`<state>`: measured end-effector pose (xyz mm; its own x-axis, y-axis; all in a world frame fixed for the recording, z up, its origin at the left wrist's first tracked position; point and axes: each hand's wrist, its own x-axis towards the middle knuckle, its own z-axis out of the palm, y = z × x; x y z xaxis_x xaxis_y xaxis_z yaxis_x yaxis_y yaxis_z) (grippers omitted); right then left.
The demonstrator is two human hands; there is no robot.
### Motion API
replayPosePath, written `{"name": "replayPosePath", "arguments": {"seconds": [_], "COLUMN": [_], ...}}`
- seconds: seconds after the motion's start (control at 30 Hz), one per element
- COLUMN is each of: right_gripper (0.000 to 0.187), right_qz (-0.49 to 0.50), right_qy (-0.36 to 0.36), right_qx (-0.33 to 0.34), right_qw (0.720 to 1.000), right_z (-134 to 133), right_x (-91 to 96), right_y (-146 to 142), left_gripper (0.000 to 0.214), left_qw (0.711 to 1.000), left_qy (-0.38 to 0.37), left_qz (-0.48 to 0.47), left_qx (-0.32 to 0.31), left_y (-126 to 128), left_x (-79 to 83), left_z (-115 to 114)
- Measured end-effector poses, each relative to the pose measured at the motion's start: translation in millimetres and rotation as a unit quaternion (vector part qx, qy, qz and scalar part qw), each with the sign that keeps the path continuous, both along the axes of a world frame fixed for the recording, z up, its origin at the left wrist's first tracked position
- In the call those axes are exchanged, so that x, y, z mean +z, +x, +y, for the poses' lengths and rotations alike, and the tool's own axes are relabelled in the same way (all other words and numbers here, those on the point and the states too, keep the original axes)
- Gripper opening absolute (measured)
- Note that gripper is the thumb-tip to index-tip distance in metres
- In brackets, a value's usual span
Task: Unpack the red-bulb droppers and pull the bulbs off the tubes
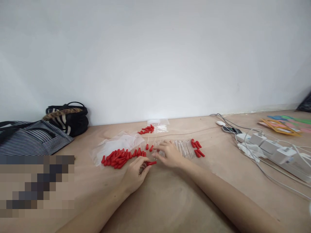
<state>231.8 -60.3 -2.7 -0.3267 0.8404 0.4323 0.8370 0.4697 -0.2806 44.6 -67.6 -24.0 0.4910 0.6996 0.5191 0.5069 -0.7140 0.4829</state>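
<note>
My left hand [136, 173] is closed, with a red rubber dropper bulb [152, 163] pinched between thumb and fingertips, its narrow end pointing right. Just right of it, my right hand [168, 154] reaches over a row of clear thin dropper tubes [185, 149], fingers stretched leftward and slightly apart. Whether its fingertips touch a tube cannot be made out. Two red bulbs with tubes [149, 148] stand near those fingertips. A heap of red bulbs [118, 158] lies left of my left hand, partly on a clear plastic bag [119, 142].
Several red bulbs [198, 148] lie right of the tubes. Farther back are more bulbs [147, 129] and a small clear bag [161, 126]. Chargers and cables crowd a white power strip [274, 150] at right. A striped bag [36, 137] and a black bag [70, 119] sit left.
</note>
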Motion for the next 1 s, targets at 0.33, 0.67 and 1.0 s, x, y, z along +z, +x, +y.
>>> {"name": "replayPosePath", "arguments": {"seconds": [0.33, 0.67, 1.0], "right_gripper": [0.018, 0.02, 0.013], "right_qz": [-0.012, 0.175, 0.181], "right_qy": [0.115, -0.202, -0.259], "right_qx": [0.032, -0.442, -0.335], "right_qw": [0.993, 0.856, 0.888], "right_z": [-25.8, -11.9, -19.8], "right_x": [-20.1, -8.1, -12.0], "right_y": [34.9, 173.7, 170.3], "left_gripper": [0.012, 0.016, 0.023], "left_qw": [0.997, 0.934, 0.926], "left_qy": [0.063, 0.051, 0.043], "left_qz": [0.05, 0.256, 0.258], "left_qx": [0.018, 0.242, 0.272], "left_y": [6.0, 43.5, 58.6], "left_x": [8.8, 22.5, 20.4], "left_z": [9.6, 61.3, 74.0]}}
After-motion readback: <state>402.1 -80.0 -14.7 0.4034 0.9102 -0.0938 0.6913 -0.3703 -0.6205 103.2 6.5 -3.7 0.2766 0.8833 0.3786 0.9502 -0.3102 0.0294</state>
